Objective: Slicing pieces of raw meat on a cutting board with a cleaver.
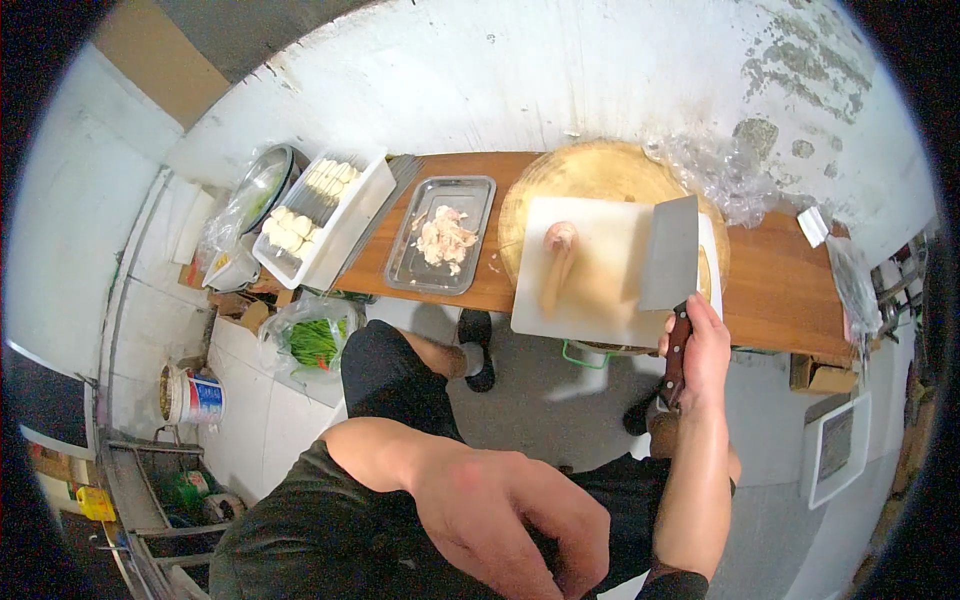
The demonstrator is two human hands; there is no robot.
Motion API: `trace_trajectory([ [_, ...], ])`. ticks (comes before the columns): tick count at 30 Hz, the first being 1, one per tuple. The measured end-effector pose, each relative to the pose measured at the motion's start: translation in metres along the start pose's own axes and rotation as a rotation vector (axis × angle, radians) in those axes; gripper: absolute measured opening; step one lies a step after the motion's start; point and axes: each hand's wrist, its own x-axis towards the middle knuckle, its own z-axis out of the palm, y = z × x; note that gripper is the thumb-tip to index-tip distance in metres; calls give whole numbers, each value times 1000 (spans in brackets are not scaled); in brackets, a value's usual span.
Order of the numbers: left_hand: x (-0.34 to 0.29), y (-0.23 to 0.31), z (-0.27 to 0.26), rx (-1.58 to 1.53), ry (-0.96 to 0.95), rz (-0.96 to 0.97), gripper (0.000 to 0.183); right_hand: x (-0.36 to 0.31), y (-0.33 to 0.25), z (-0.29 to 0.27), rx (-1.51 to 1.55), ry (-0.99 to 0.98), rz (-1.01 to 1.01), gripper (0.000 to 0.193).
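Observation:
My right hand [705,345] grips the dark wooden handle of a cleaver [668,255]. Its wide grey blade stands over the right part of a white cutting board [600,310]. On the board's upper left lies a small pinkish piece of raw meat [561,235], with a wet streak below it. My left hand [515,515] is raised close to the camera, well short of the board. Its fingers curl downward and together, their tips hidden by the lower edge, so what they hold, if anything, is not visible. Left of the board, a clear tray [393,275] holds chopped pale meat [446,240].
Under the board sits a round wooden block [570,165] on the brown table [780,300]. A white box [360,205] of skewered pale pieces stands left, beside thin skewers [385,205]. Clear plastic [725,180] lies back right. Greens [314,342] and a bucket [190,393] stand lower left.

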Motion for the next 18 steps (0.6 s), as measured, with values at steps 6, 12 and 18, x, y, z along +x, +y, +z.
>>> trace_trajectory([
  [6, 18, -18, -6, -214, -108, 166, 23, -5, -8, -8, -23, -11, -1, 32],
  [12, -14, -37, -82, 918, 412, -857, 31, 1, -10, -16, -13, -11, -36, 25],
  [18, -114, -100, -240, 1606, 526, -1270, 44, 8, -14, -20, 45, -57, -19, 40],
])
